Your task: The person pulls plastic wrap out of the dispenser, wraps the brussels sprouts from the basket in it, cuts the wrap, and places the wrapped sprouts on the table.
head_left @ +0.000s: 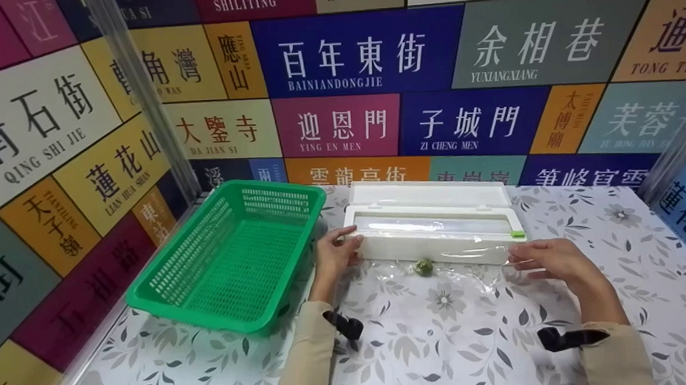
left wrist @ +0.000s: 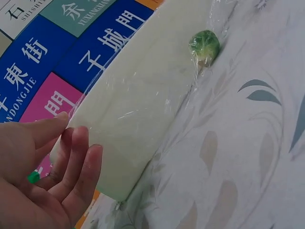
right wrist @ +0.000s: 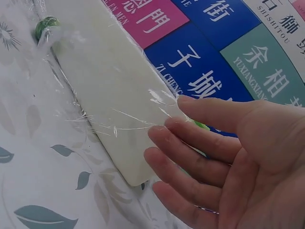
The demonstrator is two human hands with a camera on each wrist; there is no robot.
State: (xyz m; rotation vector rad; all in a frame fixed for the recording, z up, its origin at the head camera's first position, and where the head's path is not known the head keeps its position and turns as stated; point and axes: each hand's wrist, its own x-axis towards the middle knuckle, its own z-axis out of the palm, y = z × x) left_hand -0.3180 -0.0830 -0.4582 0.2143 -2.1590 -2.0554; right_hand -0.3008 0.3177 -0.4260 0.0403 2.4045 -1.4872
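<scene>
A sheet of clear cling film (head_left: 470,271) hangs from a white cling film dispenser (head_left: 428,248), down its front and onto the table. My left hand (head_left: 337,252) pinches the film between thumb and fingertips at the left end of the box. At the right end, the thumb and index finger of my right hand (head_left: 549,258) pinch the film's other side. A small green Brussels sprout (head_left: 424,267) lies at the foot of the box's front, roughly midway between both hands. In the left wrist view, film overlaps the sprout (left wrist: 205,46). The dispenser's lid (head_left: 431,195) is raised at the back.
To the left stands a green plastic basket (head_left: 250,323) with slotted sides, close to my left forearm. A small green slider (head_left: 516,234) sits at the dispenser's right end. The table (head_left: 422,352) has a leaf-patterned cover and meets sign-covered walls (head_left: 359,51) behind and at the left.
</scene>
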